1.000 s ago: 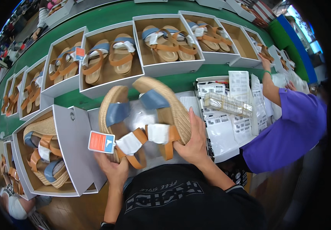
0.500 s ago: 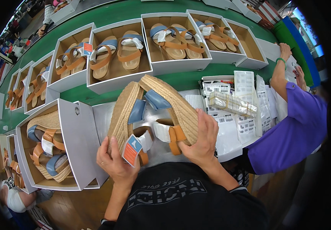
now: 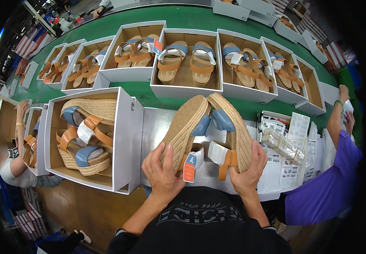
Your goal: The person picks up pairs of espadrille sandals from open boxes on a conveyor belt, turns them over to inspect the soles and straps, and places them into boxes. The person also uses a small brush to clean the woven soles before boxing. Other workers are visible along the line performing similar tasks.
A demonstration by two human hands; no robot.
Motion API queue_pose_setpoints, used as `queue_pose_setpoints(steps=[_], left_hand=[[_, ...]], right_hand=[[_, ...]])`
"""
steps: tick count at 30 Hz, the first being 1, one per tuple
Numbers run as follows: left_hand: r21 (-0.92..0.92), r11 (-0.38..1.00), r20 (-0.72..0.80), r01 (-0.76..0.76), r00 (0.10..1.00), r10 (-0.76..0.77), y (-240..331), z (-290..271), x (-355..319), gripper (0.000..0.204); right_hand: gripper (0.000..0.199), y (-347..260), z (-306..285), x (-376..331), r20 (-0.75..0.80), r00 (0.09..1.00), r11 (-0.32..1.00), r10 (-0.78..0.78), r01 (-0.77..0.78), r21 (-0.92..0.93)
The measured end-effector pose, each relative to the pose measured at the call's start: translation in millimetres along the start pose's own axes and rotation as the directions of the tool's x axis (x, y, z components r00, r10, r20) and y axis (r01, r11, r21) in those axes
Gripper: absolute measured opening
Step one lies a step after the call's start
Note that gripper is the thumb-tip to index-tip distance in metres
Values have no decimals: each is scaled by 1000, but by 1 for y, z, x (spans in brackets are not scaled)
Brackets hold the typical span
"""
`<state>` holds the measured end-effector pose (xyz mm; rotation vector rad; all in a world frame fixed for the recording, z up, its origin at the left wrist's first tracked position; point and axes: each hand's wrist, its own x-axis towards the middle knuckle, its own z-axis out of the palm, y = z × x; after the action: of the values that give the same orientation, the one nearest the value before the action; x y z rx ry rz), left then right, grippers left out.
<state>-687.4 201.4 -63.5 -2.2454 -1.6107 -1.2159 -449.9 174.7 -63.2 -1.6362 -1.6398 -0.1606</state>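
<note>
A pair of wedge sandals with woven rope soles, blue toe straps and tan ankle straps is held up in front of me. My left hand (image 3: 163, 171) grips the left sandal (image 3: 183, 127) by its heel end. Around the heel end of the right sandal (image 3: 238, 135), my right hand (image 3: 249, 167) is closed. The toes lean together at the top, and white wrapping covers part of the straps. An orange and blue tag (image 3: 189, 167) hangs from the left sandal beside my left fingers. To the left, an open white shoebox (image 3: 125, 139) contains a similar pair lying on its side.
Several open shoeboxes with sandals, such as this box (image 3: 187, 91), line the green conveyor (image 3: 149, 98). A tray of label sheets (image 3: 278, 171) and a banded bundle (image 3: 283, 146) lie at right. Beyond it works a person in purple (image 3: 322, 182); another person (image 3: 17, 163) is at far left.
My view has swung left, so boxes and sandals appear farther right. Both hands keep hold of the sandals. The person at the left now reaches an arm up to a box.
</note>
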Motion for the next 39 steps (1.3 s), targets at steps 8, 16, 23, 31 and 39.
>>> queue_pose_setpoints(steps=[8,16,23,31,39], left_hand=[[-251,962,-57,-108,994,97,-38,-1,-10,90],[-891,133,417,435,897,-146,-36,20,-25,92],[-714,-237,684,659,584,-437,-2,45,-21,40],[-665,-111,707,739,573,-415,-13,54,-34,39],[-618,-131,754,775,537,-379,-7,37,-45,37]], right_hand=[[85,43,-7,-6,-103,976,979,-194,199,43],[72,36,9,-18,188,982,777,-1,-118,618],[44,16,47,1,764,607,262,218,-791,553],[32,34,53,-29,481,750,670,453,-643,372],[41,-34,16,-44,39,997,993,-66,62,102]])
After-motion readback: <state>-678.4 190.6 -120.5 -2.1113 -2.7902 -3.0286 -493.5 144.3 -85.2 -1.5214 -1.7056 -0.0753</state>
